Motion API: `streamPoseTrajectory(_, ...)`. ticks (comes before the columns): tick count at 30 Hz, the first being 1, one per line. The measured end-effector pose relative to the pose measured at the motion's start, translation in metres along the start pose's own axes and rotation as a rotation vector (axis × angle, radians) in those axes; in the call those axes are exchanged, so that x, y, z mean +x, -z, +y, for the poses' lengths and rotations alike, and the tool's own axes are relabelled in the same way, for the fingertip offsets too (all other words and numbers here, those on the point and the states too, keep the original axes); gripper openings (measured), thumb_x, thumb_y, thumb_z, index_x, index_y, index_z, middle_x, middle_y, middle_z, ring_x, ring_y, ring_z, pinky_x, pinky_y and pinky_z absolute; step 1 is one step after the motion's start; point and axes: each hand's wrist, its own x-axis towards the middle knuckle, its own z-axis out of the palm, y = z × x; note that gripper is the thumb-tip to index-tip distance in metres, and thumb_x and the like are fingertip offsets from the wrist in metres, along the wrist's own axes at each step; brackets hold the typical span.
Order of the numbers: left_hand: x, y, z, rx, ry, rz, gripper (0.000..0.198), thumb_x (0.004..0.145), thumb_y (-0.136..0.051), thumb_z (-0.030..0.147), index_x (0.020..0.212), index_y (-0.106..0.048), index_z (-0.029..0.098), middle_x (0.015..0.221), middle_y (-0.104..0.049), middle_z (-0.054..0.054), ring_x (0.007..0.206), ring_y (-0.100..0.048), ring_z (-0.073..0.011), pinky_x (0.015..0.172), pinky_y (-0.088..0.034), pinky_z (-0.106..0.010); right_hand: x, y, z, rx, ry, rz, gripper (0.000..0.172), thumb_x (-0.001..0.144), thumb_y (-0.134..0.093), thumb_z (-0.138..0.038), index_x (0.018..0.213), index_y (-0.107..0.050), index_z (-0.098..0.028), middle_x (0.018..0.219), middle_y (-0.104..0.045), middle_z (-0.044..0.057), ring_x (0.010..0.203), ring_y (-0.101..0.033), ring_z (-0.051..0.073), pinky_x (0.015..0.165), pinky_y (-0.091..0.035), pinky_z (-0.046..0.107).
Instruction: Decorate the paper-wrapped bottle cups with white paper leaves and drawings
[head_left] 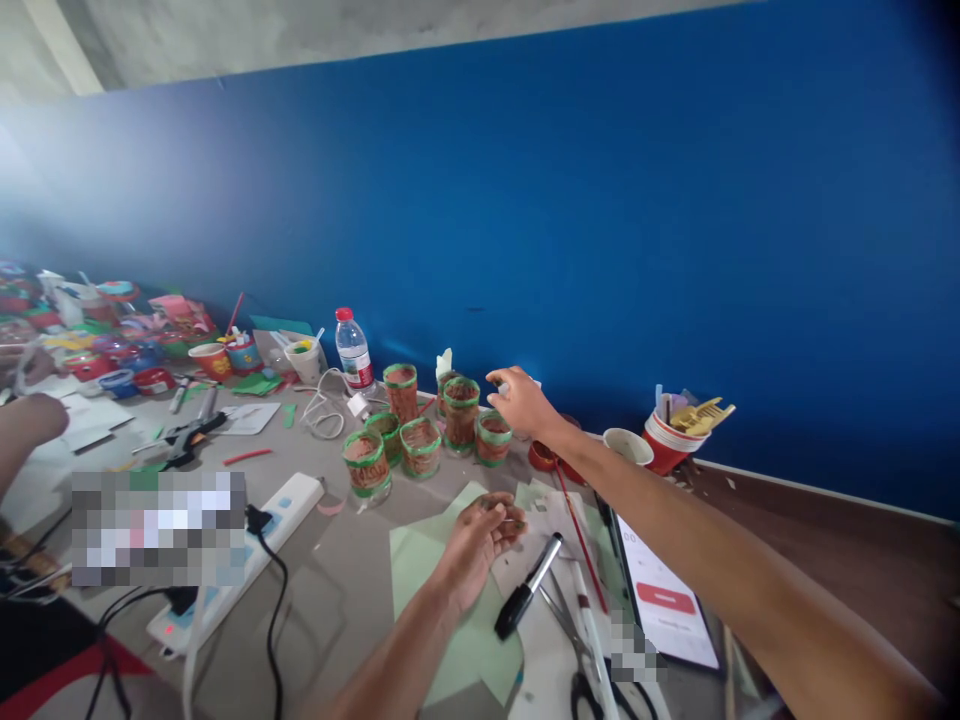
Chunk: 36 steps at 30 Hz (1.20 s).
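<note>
The right hand (pixel 517 402) curls its fingers beside the green-rimmed jars (pixel 460 425); whether it pinches anything, I cannot tell. The left hand (pixel 484 530), fingers loosely parted, is over green paper (pixel 480 645). Beside it lie a marker (pixel 529 586) and scissors (pixel 576 645).

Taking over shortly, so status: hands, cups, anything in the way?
Left hand loosely open over green paper. Right hand near green-rimmed cups, grip unclear. Marker, scissors near left hand.

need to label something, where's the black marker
In the head view, the black marker lies low, just right of centre, between the left hand and the scissors.
</note>
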Motion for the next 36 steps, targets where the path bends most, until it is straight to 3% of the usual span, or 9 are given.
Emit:
streamPoseTrajectory(4, 0.0, 0.0, 0.0, 0.011, -0.003, 0.001, 0.042, 0.063, -0.083, 0.039, 0.092, -0.064, 0.014, 0.083, -0.073, -0.009, 0.076, -0.069, -0.0199, 0.078, -0.047, -0.034, -0.012, 0.005, 0.014, -0.047, -0.067, -0.004, 0.03, 0.085, -0.046, -0.011, 0.105, -0.066, -0.017, 0.106, -0.069, 0.009, 0.096, -0.062, 0.02, 0.083, -0.044, 0.028)
streamPoseTrajectory(6, 0.0, -0.001, 0.0, 0.017, -0.001, 0.001, 0.041, 0.063, -0.082, 0.039, 0.092, -0.064, 0.014, 0.083, -0.073, -0.008, 0.076, -0.069, -0.0196, 0.078, -0.047, -0.033, -0.018, 0.006, 0.017, -0.077, -0.095, -0.035, 0.022, 0.088, -0.048, -0.019, 0.091, -0.07, -0.018, 0.089, -0.072, 0.007, 0.083, -0.064, 0.02, 0.074, -0.043, 0.027)
streamPoseTrajectory(9, -0.001, -0.003, 0.002, 0.016, 0.008, 0.0, 0.042, 0.062, -0.083, 0.039, 0.091, -0.065, 0.014, 0.083, -0.073, -0.008, 0.076, -0.069, -0.0194, 0.078, -0.047, -0.033, -0.024, 0.005, 0.019, -0.114, -0.101, -0.09, 0.028, 0.088, -0.054, -0.038, 0.076, -0.07, -0.019, 0.073, -0.069, 0.006, 0.07, -0.062, 0.019, 0.066, -0.041, 0.027)
streamPoseTrajectory(15, -0.003, -0.005, 0.006, 0.016, 0.011, 0.007, 0.041, 0.062, -0.083, 0.037, 0.091, -0.065, 0.015, 0.083, -0.073, -0.008, 0.078, -0.069, -0.0199, 0.08, -0.047, -0.033, -0.033, 0.001, 0.014, -0.197, -0.055, -0.124, 0.025, 0.087, -0.052, -0.027, 0.099, -0.071, -0.017, 0.113, -0.062, 0.013, 0.095, -0.062, 0.022, 0.081, -0.044, 0.028)
streamPoseTrajectory(20, -0.004, -0.006, 0.006, 0.028, 0.014, 0.003, 0.039, 0.063, -0.083, 0.037, 0.09, -0.065, 0.015, 0.083, -0.073, -0.008, 0.078, -0.069, -0.0202, 0.08, -0.047, -0.034, -0.038, -0.003, 0.012, -0.265, -0.016, -0.204, 0.031, 0.086, -0.048, -0.023, 0.112, -0.065, -0.019, 0.138, -0.047, 0.013, 0.098, -0.062, 0.024, 0.08, -0.047, 0.032)
streamPoseTrajectory(26, -0.005, -0.006, 0.008, 0.033, 0.008, 0.002, 0.036, 0.064, -0.081, 0.036, 0.089, -0.065, 0.016, 0.083, -0.073, -0.008, 0.079, -0.069, -0.0206, 0.081, -0.047, -0.035, -0.036, -0.011, 0.02, -0.277, -0.104, -0.25, 0.038, 0.084, -0.047, -0.017, 0.121, -0.058, -0.018, 0.113, -0.067, 0.014, 0.092, -0.065, 0.028, 0.074, -0.047, 0.034)
streamPoseTrajectory(31, -0.005, -0.006, 0.008, 0.023, 0.0, 0.006, 0.035, 0.064, -0.081, 0.035, 0.089, -0.065, 0.015, 0.082, -0.072, -0.008, 0.077, -0.068, -0.0198, 0.079, -0.047, -0.034, -0.034, -0.01, 0.025, -0.169, -0.137, -0.239, 0.025, 0.081, -0.049, -0.016, 0.095, -0.07, -0.019, 0.1, -0.073, 0.011, 0.09, -0.066, 0.026, 0.076, -0.045, 0.031)
streamPoseTrajectory(36, 0.0, 0.0, 0.002, 0.007, -0.043, 0.033, 0.034, 0.065, -0.08, 0.035, 0.089, -0.066, 0.015, 0.083, -0.073, -0.008, 0.078, -0.068, -0.0195, 0.081, -0.047, -0.034, -0.033, 0.003, 0.033, 0.036, -0.166, -0.148, 0.024, 0.076, -0.05, -0.013, 0.084, -0.072, -0.019, 0.092, -0.074, 0.007, 0.087, -0.064, 0.022, 0.077, -0.044, 0.028)
